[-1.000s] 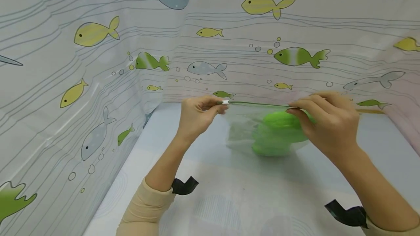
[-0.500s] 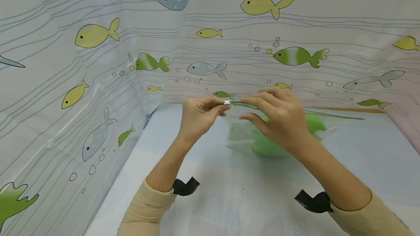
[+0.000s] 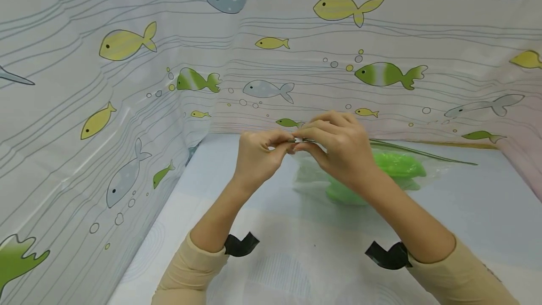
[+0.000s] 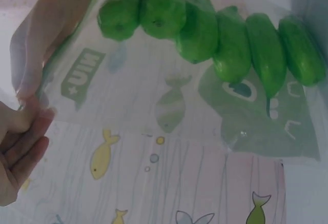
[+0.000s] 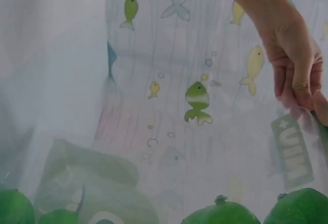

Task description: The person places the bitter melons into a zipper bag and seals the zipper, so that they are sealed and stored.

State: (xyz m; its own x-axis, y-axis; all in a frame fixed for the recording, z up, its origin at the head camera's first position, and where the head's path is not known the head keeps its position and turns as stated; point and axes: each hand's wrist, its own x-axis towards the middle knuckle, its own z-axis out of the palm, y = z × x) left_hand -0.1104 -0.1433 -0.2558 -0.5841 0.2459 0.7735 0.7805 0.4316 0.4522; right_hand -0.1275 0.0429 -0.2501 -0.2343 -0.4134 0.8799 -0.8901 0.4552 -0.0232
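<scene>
A clear zip bag [image 3: 306,175] with a green-edged top hangs upright between my hands. Inside it are several plump green vegetables [image 3: 400,164], shaped like short cucumbers; the left wrist view shows these green vegetables [image 4: 233,44] in a row. My left hand [image 3: 259,156] pinches the bag's top corner. Close against it, my right hand [image 3: 340,147] pinches the green zip strip at the small white slider [image 3: 298,140]. Fingertips partly cover the slider. Behind my right hand the strip [image 3: 427,153] runs on to the right, unheld.
The bag stands over a pale table [image 3: 262,229]. A sheet printed with fish [image 3: 271,43] hangs at the back and along the left side. Black straps [image 3: 241,244] stick out at both wrists.
My right hand has let go of the strip further right, moved left along it and now pinches at the slider. The left hand keeps its pinch at the corner.
</scene>
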